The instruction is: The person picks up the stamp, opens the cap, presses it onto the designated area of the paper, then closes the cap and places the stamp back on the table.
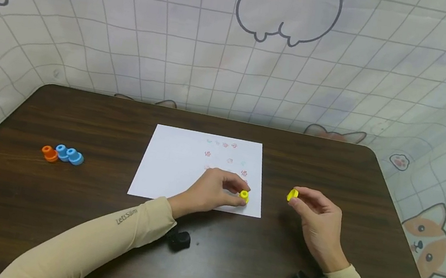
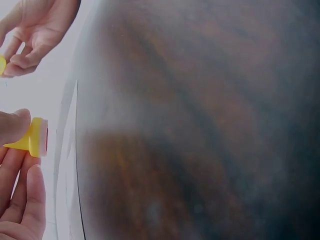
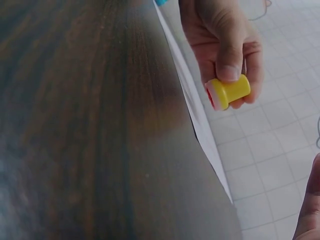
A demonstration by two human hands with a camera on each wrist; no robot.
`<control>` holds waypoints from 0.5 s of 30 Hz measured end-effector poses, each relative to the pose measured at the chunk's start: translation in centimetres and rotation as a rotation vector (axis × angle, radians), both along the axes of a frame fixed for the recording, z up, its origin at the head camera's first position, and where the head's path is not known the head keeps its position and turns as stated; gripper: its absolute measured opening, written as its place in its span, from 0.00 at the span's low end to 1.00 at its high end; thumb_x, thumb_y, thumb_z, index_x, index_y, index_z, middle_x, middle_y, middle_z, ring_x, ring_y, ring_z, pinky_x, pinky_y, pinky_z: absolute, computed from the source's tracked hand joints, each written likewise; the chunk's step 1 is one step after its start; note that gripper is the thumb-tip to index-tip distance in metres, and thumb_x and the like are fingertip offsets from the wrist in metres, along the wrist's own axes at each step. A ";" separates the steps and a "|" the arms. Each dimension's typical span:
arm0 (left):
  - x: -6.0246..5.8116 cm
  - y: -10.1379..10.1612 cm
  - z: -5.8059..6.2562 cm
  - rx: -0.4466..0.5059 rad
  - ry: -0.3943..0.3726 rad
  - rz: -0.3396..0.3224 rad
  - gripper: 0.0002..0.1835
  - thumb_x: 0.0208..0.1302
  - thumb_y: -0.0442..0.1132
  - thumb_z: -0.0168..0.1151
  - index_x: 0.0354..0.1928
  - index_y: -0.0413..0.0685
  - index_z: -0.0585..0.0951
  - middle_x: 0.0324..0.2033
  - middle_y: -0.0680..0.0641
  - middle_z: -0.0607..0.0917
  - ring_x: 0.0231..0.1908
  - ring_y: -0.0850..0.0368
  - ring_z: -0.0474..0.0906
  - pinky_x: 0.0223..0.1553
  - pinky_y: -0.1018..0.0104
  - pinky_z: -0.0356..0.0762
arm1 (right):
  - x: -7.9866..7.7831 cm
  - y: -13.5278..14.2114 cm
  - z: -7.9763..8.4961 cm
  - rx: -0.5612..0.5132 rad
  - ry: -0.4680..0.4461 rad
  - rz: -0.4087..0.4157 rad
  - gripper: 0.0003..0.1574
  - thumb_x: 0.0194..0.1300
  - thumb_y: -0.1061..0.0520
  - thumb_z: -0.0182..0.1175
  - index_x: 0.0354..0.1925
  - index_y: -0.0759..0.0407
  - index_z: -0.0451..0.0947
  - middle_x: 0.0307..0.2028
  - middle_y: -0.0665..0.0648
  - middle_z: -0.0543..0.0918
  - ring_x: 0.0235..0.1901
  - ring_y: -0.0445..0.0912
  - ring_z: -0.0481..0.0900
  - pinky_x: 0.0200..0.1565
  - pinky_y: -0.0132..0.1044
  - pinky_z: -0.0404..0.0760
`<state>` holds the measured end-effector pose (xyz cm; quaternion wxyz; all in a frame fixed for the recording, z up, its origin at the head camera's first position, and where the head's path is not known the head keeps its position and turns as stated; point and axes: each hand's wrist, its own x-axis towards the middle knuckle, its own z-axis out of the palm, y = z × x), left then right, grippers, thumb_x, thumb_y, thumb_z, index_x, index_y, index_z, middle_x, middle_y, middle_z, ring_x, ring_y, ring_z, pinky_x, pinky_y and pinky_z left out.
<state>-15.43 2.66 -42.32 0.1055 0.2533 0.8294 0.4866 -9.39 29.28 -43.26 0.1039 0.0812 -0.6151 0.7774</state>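
My left hand [image 1: 214, 189] pinches a small yellow stamp [image 1: 244, 196] over the right part of a white sheet of paper [image 1: 174, 165]. Seen from the left wrist, the yellow stamp [image 2: 35, 137] is uncapped, with a pale rim and a red face. To the right of the paper, my right hand [image 1: 320, 221] holds a yellow cap [image 1: 292, 195] between thumb and fingers above the table. Rows of small red and greenish stamped prints mark the sheet; the left hand hides some of them. In the right wrist view only a finger [image 3: 310, 200] of the right hand shows.
At the left of the dark wooden table [image 1: 90, 244] stand an orange stamp [image 1: 49, 154] and two blue stamps [image 1: 75, 157] close together. A white gridded cloth [image 1: 201, 56] with cartoon dogs hangs behind and beside the table.
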 end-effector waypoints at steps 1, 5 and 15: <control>0.0 0.1 0.0 -0.011 0.004 -0.008 0.12 0.59 0.35 0.76 0.46 0.49 0.91 0.41 0.50 0.92 0.39 0.63 0.85 0.47 0.74 0.83 | 0.0 0.0 0.0 0.001 -0.004 -0.003 0.16 0.65 0.79 0.61 0.51 0.73 0.82 0.46 0.55 0.89 0.39 0.40 0.88 0.48 0.29 0.88; 0.1 0.4 0.2 -0.057 0.014 -0.044 0.12 0.59 0.37 0.77 0.46 0.50 0.91 0.41 0.51 0.93 0.40 0.63 0.85 0.48 0.73 0.83 | 0.2 0.1 0.1 -0.001 -0.016 -0.009 0.16 0.65 0.78 0.61 0.50 0.72 0.83 0.46 0.55 0.89 0.39 0.40 0.88 0.48 0.30 0.88; 0.3 1.0 -0.1 -0.086 0.014 -0.044 0.12 0.59 0.36 0.77 0.45 0.50 0.91 0.40 0.51 0.92 0.39 0.63 0.84 0.47 0.74 0.82 | 0.1 0.0 0.3 -0.001 -0.022 0.021 0.16 0.65 0.78 0.61 0.50 0.71 0.83 0.45 0.54 0.89 0.39 0.40 0.88 0.48 0.30 0.88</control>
